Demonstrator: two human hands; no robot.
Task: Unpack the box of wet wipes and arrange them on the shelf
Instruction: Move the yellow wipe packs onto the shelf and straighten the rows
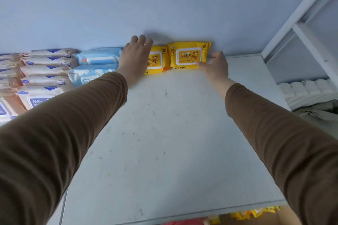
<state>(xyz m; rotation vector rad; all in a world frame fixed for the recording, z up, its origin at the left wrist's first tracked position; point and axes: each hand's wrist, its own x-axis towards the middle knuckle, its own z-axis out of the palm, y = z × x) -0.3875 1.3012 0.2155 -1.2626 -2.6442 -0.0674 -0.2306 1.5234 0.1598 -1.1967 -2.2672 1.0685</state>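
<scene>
Two yellow wet wipe packs lie side by side at the back of the white shelf (173, 133), against the blue wall. My left hand (135, 56) rests flat over the left yellow pack (156, 62), fingers straight, covering its left part. My right hand (215, 65) holds the right yellow pack (189, 55) at its right end, thumb on the front corner and fingers curled behind the edge.
Light blue wipe packs (97, 58) lie just left of my left hand. Rows of peach wipe packs (47, 71) fill the shelf's left end. A white rack frame (311, 42) with rolled white towels (307, 87) stands to the right. More yellow packs (256, 213) show below the shelf's front edge.
</scene>
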